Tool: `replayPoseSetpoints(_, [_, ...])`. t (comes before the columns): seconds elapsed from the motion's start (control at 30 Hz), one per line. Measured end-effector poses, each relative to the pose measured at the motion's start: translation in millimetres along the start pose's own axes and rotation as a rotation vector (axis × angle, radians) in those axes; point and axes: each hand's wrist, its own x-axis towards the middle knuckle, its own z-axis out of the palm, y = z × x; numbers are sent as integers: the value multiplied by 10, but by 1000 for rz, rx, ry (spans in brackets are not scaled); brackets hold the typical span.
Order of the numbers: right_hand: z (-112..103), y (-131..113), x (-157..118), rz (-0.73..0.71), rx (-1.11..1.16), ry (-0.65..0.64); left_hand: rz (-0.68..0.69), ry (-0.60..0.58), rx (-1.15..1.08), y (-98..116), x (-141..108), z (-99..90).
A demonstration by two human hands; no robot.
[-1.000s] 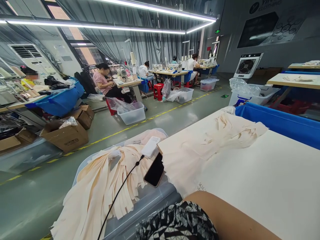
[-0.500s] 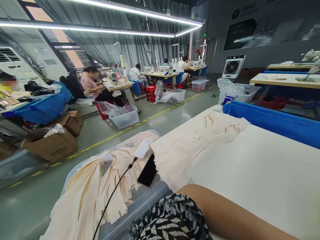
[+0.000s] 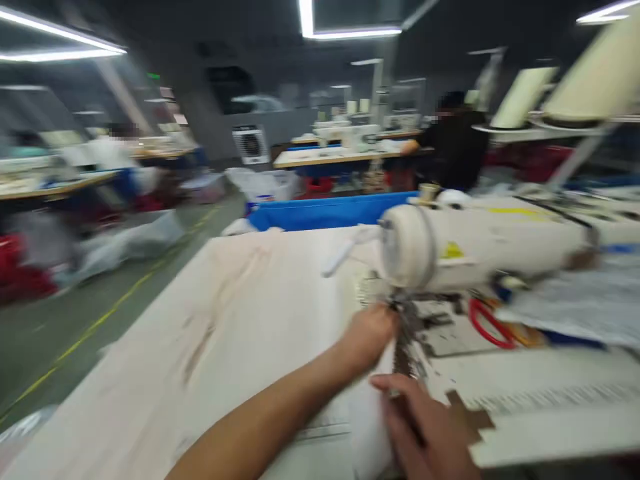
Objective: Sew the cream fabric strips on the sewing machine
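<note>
A white sewing machine stands at the right of centre, its round end facing left. My left hand is beside the needle area, fingertips hidden behind the hand and blurred. Nearer the front, my right hand reaches in from the bottom edge, its fingers apart over the table's front part; nothing is visibly gripped in it. Pale fabric lies between and beneath the two hands. More thin, pale cloth is spread over the white table on the left.
Red-handled scissors lie right of the needle area. Beyond the table is a blue cloth bin. Large thread cones stand at upper right. A person in black sits at a table behind.
The view has swung right, away from the phone and the bin of fabric strips. The sewing machine and both my hands have come into view.
</note>
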Motion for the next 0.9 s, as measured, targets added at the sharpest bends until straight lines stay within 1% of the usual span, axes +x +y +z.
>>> replayPoseSetpoints(0.03, [-3,-16,-19,9,22,-10,-5,32,-43,-68,-7,34])
replayPoseSetpoints(0.07, [-2,-16,-24,-36,48,-30,-20,61,-82,-126,-12,73])
replayPoseSetpoints(0.1, [-7,-1,-28,-38,56,-48,-39,80,-117,-167,-21,104])
replayPoseSetpoints(0.17, [-41,53,-63,-26,53,-73,-72,94,-167,-197,-51,126])
replayPoseSetpoints(0.27, [-115,146,-175,86,21,-98,-109,82,-224,-179,-85,74])
replayPoseSetpoints(0.37, [-158,224,-241,218,17,-92,-153,54,-322,-176,-71,3])
replayPoseSetpoints(0.43, [-165,270,-231,290,7,-62,-180,36,-376,-188,-54,-29])
replayPoseSetpoints(0.5, [-161,320,-194,330,-58,-17,-202,22,-402,-199,-44,-49])
replayPoseSetpoints(0.6, [-140,398,-129,335,-196,24,-219,-2,-417,-207,-44,-63])
replayPoseSetpoints(0.7, [-108,441,-74,313,-261,-21,-230,-6,-435,-215,-50,-67])
replayPoseSetpoints(0.8, [-82,443,-37,302,-288,-71,-270,-16,-453,-224,-49,-72])
replayPoseSetpoints(0.9, [-70,437,-16,322,-294,-76,-310,-43,-475,-224,-39,-84])
